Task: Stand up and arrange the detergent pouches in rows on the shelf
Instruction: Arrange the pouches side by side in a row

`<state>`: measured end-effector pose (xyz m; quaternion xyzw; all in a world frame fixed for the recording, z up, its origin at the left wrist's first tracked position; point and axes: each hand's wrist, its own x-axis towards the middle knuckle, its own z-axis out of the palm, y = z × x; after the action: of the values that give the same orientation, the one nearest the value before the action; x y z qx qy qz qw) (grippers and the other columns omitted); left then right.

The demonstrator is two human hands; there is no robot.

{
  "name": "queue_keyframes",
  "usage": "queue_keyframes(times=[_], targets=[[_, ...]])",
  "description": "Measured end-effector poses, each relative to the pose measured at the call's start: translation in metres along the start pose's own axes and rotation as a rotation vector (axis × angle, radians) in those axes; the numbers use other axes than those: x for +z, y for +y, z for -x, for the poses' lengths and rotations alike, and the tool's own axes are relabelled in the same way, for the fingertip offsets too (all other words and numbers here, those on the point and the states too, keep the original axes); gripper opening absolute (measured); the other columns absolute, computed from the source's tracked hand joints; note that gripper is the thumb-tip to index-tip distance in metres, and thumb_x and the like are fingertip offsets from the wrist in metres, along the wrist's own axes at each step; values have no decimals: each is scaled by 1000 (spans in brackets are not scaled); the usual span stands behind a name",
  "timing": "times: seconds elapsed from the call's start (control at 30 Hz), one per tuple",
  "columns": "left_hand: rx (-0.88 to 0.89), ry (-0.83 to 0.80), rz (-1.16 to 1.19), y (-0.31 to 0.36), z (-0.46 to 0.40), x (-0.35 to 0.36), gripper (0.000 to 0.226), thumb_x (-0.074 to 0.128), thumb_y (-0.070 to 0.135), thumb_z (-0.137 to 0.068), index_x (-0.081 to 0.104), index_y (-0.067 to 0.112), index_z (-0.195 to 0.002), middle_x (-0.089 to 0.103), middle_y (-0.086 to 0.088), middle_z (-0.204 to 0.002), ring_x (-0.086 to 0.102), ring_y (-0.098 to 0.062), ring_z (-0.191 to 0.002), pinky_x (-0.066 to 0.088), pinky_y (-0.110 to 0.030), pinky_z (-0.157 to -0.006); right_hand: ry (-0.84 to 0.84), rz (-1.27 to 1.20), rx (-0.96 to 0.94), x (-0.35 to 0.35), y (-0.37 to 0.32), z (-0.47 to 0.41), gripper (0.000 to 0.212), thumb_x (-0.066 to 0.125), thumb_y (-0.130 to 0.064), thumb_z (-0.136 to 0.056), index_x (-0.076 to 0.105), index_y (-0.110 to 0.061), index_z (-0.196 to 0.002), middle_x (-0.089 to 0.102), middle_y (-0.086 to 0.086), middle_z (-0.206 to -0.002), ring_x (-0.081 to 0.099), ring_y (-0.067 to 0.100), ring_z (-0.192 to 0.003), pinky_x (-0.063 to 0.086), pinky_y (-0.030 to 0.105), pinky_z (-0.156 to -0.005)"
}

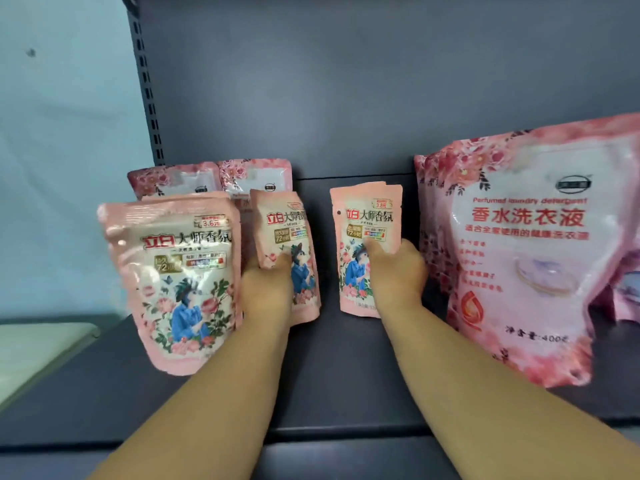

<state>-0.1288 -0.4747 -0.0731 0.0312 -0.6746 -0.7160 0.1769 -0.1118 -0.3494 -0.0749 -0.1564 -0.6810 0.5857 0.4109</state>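
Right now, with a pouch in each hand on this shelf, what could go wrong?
The left hand holds its pouch tilted against the front-left pouch, so letting go might topple both. The right hand grips the middle pouch close beside the big pink bag; a knock there could tip it.

The large pink pouch [526, 251] at right reads "Perfumed laundry detergent", "香水洗衣液" and "400". The front left pouch [173, 282] reads "立白大师香氛", "3.6元", "72".
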Motion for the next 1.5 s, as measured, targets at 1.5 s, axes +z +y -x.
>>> queue_keyframes(times=[1.5], targets=[[341,-310,-293,-19,20,-161,31,58,25,-88,34,39,-102,55,14,-108,57,-1,-97,45,-16,-81,-277,-627,171,3,-36,110,17,68,-29,-81,65,-17,-92,73,0,-84,71,16,-73,58,33,-65]])
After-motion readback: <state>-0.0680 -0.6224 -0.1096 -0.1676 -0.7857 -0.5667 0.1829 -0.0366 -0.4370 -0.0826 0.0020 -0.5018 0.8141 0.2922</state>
